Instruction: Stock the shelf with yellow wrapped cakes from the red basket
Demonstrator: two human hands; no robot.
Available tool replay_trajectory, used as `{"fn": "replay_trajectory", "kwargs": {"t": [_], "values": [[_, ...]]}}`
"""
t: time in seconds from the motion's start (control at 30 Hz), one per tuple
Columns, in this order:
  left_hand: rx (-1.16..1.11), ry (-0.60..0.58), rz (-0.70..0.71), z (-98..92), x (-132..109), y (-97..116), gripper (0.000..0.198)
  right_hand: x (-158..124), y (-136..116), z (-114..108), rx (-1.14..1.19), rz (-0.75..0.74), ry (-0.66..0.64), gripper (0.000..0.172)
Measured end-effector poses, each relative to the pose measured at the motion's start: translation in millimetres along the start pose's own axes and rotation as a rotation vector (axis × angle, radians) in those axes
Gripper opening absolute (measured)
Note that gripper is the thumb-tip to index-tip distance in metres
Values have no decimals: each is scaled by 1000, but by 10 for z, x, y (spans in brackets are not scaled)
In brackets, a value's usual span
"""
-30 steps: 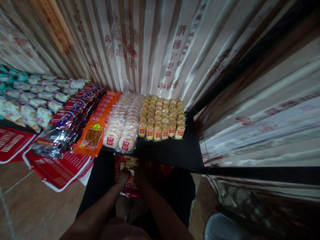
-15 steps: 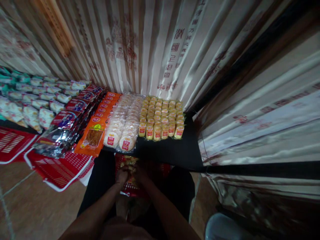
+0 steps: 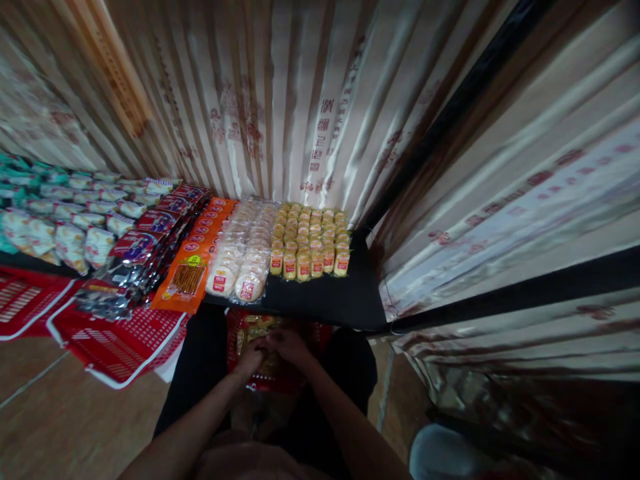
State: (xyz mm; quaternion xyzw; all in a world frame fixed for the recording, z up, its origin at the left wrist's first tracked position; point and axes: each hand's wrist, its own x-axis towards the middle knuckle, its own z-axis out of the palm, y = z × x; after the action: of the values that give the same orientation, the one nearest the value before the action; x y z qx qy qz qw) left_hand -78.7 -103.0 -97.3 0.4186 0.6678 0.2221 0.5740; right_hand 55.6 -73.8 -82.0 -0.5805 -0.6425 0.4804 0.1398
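Both of my hands are low between my knees, inside a red basket [image 3: 320, 331] tucked under the table's front edge. My left hand [image 3: 251, 358] and my right hand [image 3: 289, 346] meet at the fingertips, fingers curled in. Shadow and the hands themselves hide whatever lies between them. Around them in the basket are yellowish wrapped snack packets [image 3: 253, 328]. On the black table above, small yellow wrapped cakes [image 3: 310, 243] stand in several tight rows. Left of these lie clear packs of round white crackers [image 3: 247, 283].
Farther left are orange snack bags [image 3: 187, 277], dark red and silver packets [image 3: 143, 243] and white-and-teal packets [image 3: 65, 213]. Red baskets with white handles [image 3: 125, 340] hang below them. Printed curtains [image 3: 295, 80] enclose the table [image 3: 320, 300]. A pale rounded object [image 3: 445, 453] sits lower right.
The view has shifted slightly, moving the table goods left. My hands have come closer together, the right one now over the left fingertips; the yellowish packet seen between them is hidden.
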Motion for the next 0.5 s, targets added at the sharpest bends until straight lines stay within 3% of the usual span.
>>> {"fn": "replay_trajectory", "kwargs": {"t": [0.3,0.5], "values": [[-80,9,59,48,-217,95,27,-172,-139,-253,93,-8,16,25],[-193,-46,149,46,-377,292,33,-331,-173,-421,210,-61,62,34]]}}
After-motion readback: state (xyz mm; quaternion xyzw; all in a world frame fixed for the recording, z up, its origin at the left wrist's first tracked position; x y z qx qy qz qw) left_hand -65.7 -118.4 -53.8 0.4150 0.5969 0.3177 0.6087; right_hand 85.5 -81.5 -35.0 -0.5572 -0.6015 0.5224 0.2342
